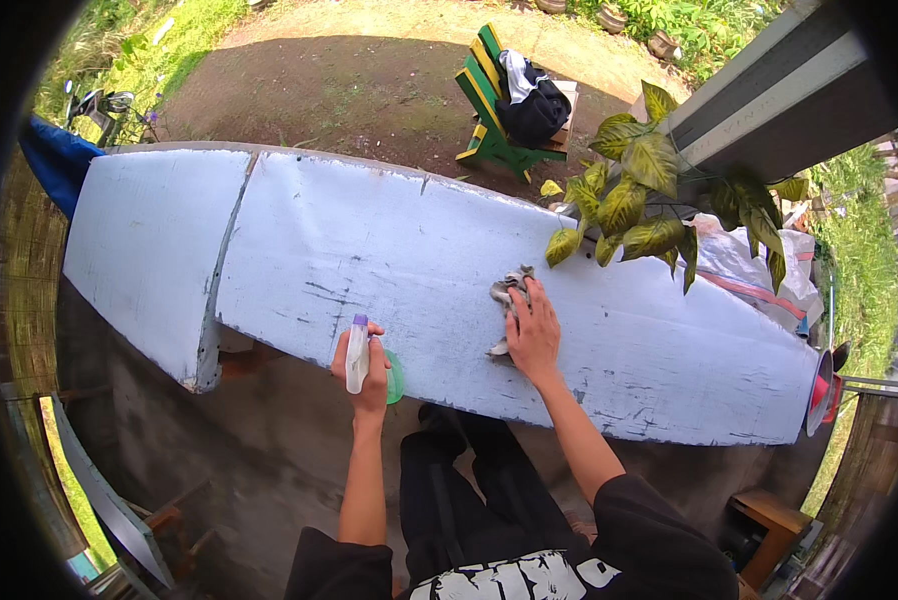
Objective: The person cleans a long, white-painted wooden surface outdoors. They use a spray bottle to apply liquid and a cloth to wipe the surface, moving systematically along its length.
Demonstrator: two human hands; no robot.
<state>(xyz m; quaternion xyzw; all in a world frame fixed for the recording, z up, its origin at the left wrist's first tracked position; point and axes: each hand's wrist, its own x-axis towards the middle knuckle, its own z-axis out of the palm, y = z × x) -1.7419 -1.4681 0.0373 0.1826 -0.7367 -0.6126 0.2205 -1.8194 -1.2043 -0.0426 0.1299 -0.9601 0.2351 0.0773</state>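
Note:
My left hand (371,376) is wrapped round a spray bottle with a white and purple trigger head (357,357) and a translucent green body (396,378). It is at the near edge of a long table covered in scuffed pale blue sheeting (439,260). Farther in on the tabletop, my right hand (533,332) presses down on a crumpled greyish cloth (509,292). Bits of the cloth stick out past the fingertips and beside the palm. My right fingers lie bent over it, partly hiding it.
Leafy stems (634,190) hang over the far edge beside a grey post (769,90). White sacking (759,260) lies behind the right part of the table, and a red object (824,390) is at its right end. Beyond stands a green and yellow bench (484,100) with dark clothing (534,105).

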